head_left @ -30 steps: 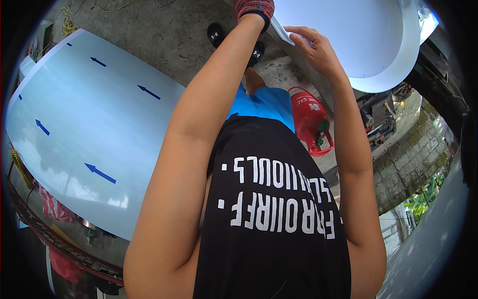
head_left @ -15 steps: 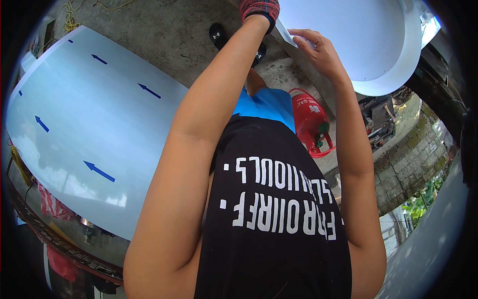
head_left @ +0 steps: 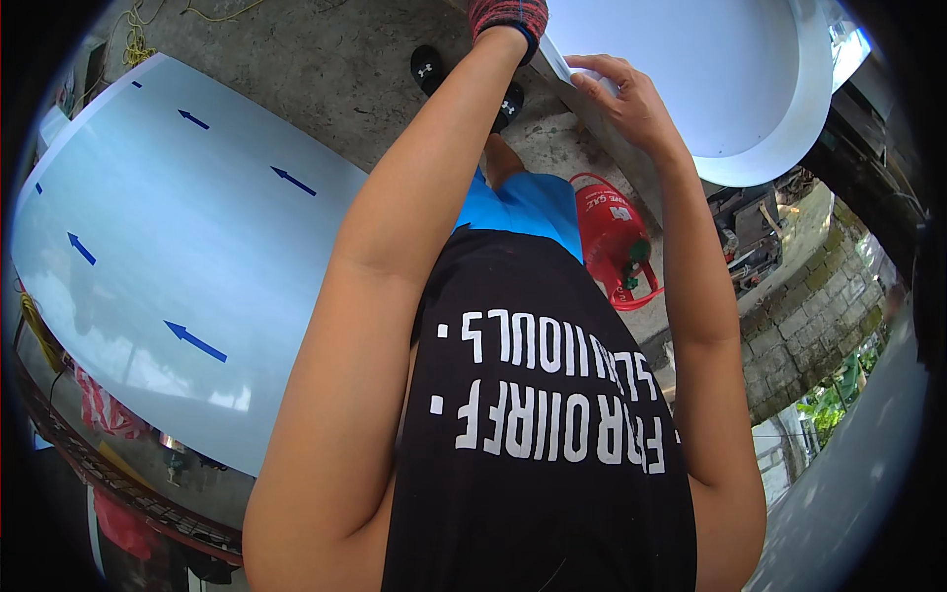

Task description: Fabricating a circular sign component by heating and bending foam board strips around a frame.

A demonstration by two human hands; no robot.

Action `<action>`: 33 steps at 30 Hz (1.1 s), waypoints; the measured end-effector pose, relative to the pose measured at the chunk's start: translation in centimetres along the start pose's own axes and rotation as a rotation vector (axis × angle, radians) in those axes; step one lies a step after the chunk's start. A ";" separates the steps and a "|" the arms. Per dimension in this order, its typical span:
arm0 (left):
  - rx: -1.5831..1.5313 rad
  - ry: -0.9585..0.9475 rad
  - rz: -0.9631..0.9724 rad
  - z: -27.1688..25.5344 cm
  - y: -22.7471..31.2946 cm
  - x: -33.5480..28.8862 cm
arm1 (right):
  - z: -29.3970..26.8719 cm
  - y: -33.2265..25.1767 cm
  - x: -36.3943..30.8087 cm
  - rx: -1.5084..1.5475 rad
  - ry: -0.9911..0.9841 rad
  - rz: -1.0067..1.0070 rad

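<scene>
A large glossy white panel (head_left: 681, 79) with a raised, rounded rim is at the upper right. My right hand (head_left: 631, 104), bare, is at its left corner, with thumb and fingers pinched around a thin white edge strip (head_left: 555, 59). Just left of that corner is my left hand (head_left: 508, 18), wearing a red-and-black knit glove. The top of the picture cuts off its fingers, so what they touch or hold is hidden.
A second pale, glossy panel (head_left: 197, 247) with blue arrow-shaped marks lies at the left. By my legs stands a red gas cylinder (head_left: 617, 237) on the concrete floor (head_left: 326, 69). Yellow cord (head_left: 138, 44) lies at the upper left; metal parts (head_left: 755, 232) sit below the white panel.
The thin white edge strip at my right fingers has turned and shows narrower. Both hands have shifted very slightly left and up in the view.
</scene>
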State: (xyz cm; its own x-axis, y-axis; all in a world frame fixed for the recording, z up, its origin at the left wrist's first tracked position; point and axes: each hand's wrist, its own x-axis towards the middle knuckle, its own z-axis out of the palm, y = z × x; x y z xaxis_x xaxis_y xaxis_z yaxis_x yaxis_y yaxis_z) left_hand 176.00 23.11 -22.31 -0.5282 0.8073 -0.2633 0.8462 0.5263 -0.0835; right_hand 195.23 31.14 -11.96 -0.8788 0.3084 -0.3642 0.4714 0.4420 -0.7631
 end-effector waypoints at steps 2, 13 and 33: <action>-0.085 0.032 -0.054 0.6 -0.1 0.2 | 0.0 -0.2 0.1 -0.007 -0.003 -0.004; 0.135 0.070 0.021 -3.6 0.7 -1.7 | -0.2 0.2 -0.1 -0.004 -0.004 0.000; 0.001 0.039 -0.079 0.4 0.2 0.4 | 0.0 -0.1 0.1 -0.030 -0.021 -0.029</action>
State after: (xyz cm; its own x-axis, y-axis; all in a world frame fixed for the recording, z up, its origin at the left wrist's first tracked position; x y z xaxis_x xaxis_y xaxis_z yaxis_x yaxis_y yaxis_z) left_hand 175.95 23.41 -22.77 -0.5953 0.7732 -0.2183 0.8020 0.5883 -0.1034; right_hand 195.06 31.13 -11.91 -0.8931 0.2779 -0.3537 0.4478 0.4753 -0.7573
